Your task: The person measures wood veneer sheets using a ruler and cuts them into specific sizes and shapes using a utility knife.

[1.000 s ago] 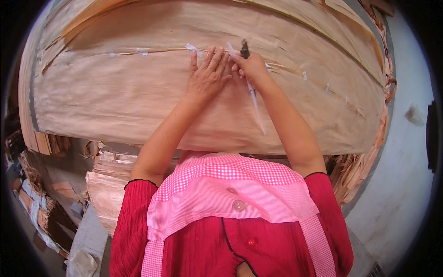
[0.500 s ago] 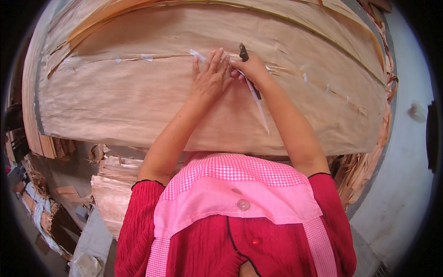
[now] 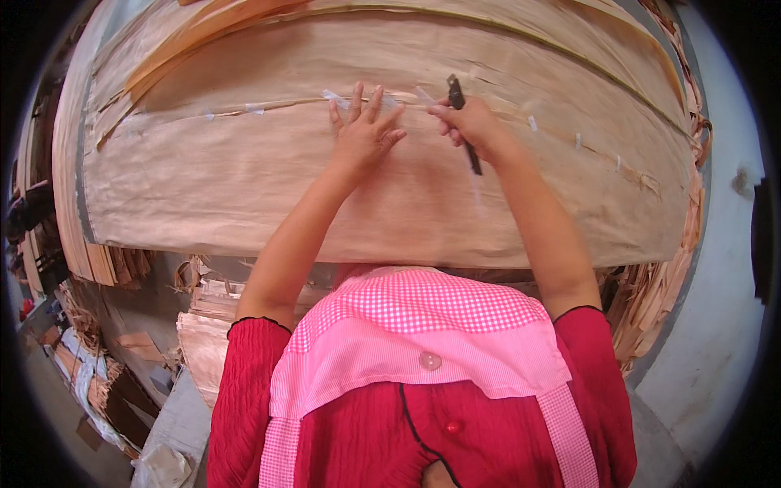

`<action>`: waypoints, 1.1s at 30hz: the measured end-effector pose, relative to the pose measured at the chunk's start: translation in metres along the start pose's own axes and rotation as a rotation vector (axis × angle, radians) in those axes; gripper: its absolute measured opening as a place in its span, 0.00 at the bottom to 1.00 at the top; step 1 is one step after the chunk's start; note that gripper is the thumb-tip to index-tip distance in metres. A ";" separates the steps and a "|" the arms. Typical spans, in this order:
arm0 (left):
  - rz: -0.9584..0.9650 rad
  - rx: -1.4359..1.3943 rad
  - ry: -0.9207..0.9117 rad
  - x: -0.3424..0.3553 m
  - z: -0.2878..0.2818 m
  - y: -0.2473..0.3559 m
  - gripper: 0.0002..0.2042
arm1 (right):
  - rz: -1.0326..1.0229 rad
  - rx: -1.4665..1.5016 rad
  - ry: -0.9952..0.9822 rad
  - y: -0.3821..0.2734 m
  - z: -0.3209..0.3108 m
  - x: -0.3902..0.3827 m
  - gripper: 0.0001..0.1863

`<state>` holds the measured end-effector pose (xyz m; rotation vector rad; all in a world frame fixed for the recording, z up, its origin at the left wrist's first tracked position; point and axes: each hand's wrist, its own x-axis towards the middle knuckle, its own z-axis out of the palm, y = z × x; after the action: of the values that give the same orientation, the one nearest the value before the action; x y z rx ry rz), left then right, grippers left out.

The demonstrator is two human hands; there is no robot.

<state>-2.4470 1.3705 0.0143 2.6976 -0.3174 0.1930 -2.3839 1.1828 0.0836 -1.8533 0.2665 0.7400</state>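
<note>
Spread flat on a sheet of wood veneer (image 3: 244, 179), my left hand (image 3: 362, 134) has its fingers apart beside a seam. Whitish tape (image 3: 335, 98) shows under and next to those fingertips. My right hand (image 3: 472, 126) is closed around a dark, slim cutter knife (image 3: 475, 159), which slants up past the knuckles. Between its thumb and finger it also pinches a strip of white tape (image 3: 425, 96), whose end points up and left. A faint, blurred pale strip hangs below that hand.
Short tape pieces cross the seam on both sides, one (image 3: 255, 109) at left and another (image 3: 533, 123) at right. Curled veneer strips (image 3: 220, 32) lie across the far side. Below the near edge sits a veneer stack (image 3: 203, 333). A pale floor (image 3: 724, 268) stretches along the right.
My right hand has drawn away to the right from my left hand, taking the knife and tape strip along. My left hand's fingers have spread wider on the seam.
</note>
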 end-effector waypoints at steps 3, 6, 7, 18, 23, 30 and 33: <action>-0.003 -0.003 0.105 0.005 0.006 0.018 0.25 | 0.051 0.121 -0.009 0.028 0.015 0.013 0.09; 0.106 0.074 -0.028 0.002 0.023 0.027 0.25 | 0.056 0.122 0.028 0.030 0.022 0.018 0.09; 0.126 0.112 -0.012 0.002 0.024 0.026 0.25 | 0.057 0.105 0.019 0.028 0.021 0.015 0.09; 0.070 0.106 0.612 0.088 -0.080 -0.125 0.36 | 0.085 -0.004 0.119 0.073 -0.096 -0.072 0.09; -0.452 0.655 0.139 0.137 -0.154 -0.243 0.22 | 0.097 0.237 0.078 0.108 -0.070 -0.107 0.15; 0.018 0.698 0.812 0.181 -0.220 -0.113 0.07 | 0.180 0.315 0.237 0.160 -0.119 -0.157 0.14; 0.143 0.812 0.839 0.189 -0.215 0.005 0.10 | 0.177 0.434 0.300 0.205 -0.142 -0.165 0.11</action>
<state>-2.2843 1.4195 0.2446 2.9795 -0.1798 1.7467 -2.5657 0.9461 0.0598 -1.5291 0.7340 0.4708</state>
